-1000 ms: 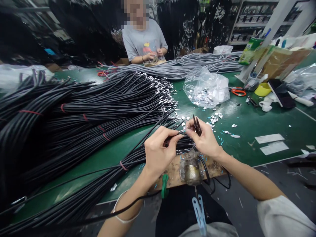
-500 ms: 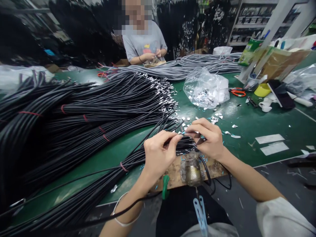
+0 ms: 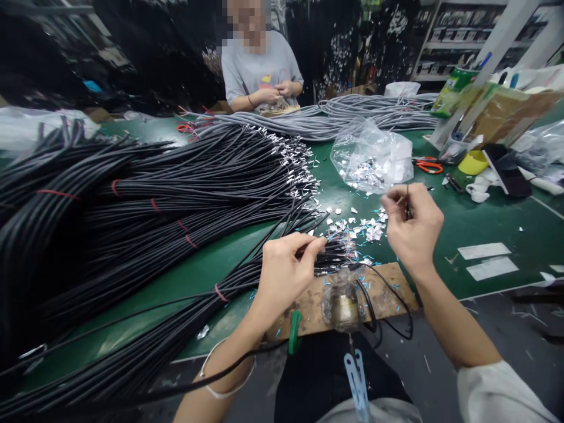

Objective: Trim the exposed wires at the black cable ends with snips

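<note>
My left hand [image 3: 286, 273] is closed in a pinch above the wooden board, thumb and fingertips pressed on a cable end that they mostly hide. A single black cable [image 3: 220, 376] passes across my left wrist. Off to the right, over the green table, my right hand [image 3: 414, 229] is raised with curled fingers around a thin dark tool [image 3: 408, 202], partly hidden and blurred. Below the fingertips lies a bundle of black cables [image 3: 247, 276] with stripped ends. White foil scraps [image 3: 372, 229] and blue bits of wire insulation are scattered between the hands.
On the board [image 3: 304, 305] sit a taped metal device [image 3: 343, 308] and a green clamp [image 3: 295, 332]. Large black cable bundles [image 3: 198, 182] fill the left. A clear plastic bag [image 3: 372, 155], orange-handled scissors [image 3: 429, 165] and a phone [image 3: 506, 170] lie beyond. A co-worker [image 3: 264, 70] sits opposite.
My right hand has moved away from the left fingertips, to the right and upward, keeping its fingers curled. My left hand stays pinched in nearly the same place.
</note>
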`<move>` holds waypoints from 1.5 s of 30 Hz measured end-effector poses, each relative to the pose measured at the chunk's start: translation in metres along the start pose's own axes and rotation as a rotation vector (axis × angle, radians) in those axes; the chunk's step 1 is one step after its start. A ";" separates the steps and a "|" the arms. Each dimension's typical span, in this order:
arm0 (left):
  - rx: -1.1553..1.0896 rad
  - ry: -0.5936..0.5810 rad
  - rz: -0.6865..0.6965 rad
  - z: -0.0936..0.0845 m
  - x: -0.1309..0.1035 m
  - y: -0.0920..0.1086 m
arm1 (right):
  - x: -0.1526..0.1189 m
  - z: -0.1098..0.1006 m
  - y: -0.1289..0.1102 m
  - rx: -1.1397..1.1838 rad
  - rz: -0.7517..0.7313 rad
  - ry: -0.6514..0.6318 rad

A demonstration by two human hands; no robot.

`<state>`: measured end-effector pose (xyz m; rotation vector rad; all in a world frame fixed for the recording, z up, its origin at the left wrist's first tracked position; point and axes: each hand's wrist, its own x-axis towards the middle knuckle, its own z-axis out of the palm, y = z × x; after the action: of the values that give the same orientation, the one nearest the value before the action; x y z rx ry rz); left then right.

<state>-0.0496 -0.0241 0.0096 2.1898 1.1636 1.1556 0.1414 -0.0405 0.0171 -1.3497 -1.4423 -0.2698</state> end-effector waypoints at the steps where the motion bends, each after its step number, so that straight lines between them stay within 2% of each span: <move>1: -0.040 0.025 -0.021 0.000 0.001 -0.001 | 0.001 0.000 -0.001 0.030 0.031 -0.037; 3: -0.117 0.094 -0.054 0.000 0.001 -0.002 | 0.000 0.003 -0.005 0.179 0.032 -0.236; 5: -0.173 0.137 -0.065 0.002 0.001 -0.004 | -0.004 0.008 -0.011 0.341 0.037 -0.347; 8: -0.194 0.163 -0.050 0.003 -0.001 -0.005 | -0.009 0.011 -0.016 0.466 0.037 -0.324; 12: -0.179 0.201 -0.005 0.004 -0.003 -0.005 | -0.012 0.011 -0.017 0.495 -0.022 -0.305; 18: -0.047 0.301 0.174 0.006 -0.002 -0.002 | -0.014 0.014 -0.019 0.485 -0.009 -0.311; 23: 0.032 0.323 0.273 0.008 -0.003 -0.001 | -0.016 0.015 -0.021 0.495 0.133 -0.341; 27: -0.036 0.263 0.204 0.008 -0.004 -0.001 | -0.014 0.019 -0.018 0.716 0.414 -0.462; 29: -0.089 0.223 0.132 0.008 -0.004 -0.001 | -0.013 0.021 -0.018 0.793 0.506 -0.487; 31: -0.133 0.187 0.051 0.008 -0.004 -0.002 | -0.013 0.020 -0.021 0.738 0.442 -0.420; 36: -0.185 0.126 -0.077 0.007 -0.004 -0.003 | -0.023 0.016 -0.022 0.427 -0.008 -0.166; 38: -0.188 0.123 -0.090 0.007 -0.004 -0.002 | -0.029 0.016 -0.015 0.339 -0.222 -0.122; 40: -0.193 0.128 -0.098 0.007 -0.003 -0.002 | -0.033 0.017 -0.009 0.295 -0.385 -0.145; 42: -0.216 0.131 -0.110 0.007 -0.003 -0.002 | -0.033 0.017 -0.008 0.312 -0.420 -0.189; 43: -0.232 0.137 -0.117 0.007 -0.003 -0.002 | -0.032 0.017 -0.010 0.335 -0.384 -0.203; 45: -0.256 0.155 -0.130 0.007 -0.003 -0.002 | -0.028 0.015 -0.016 0.384 -0.219 -0.206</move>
<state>-0.0454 -0.0251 0.0026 1.8350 1.1303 1.3552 0.1131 -0.0503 -0.0034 -0.9287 -1.7154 0.0102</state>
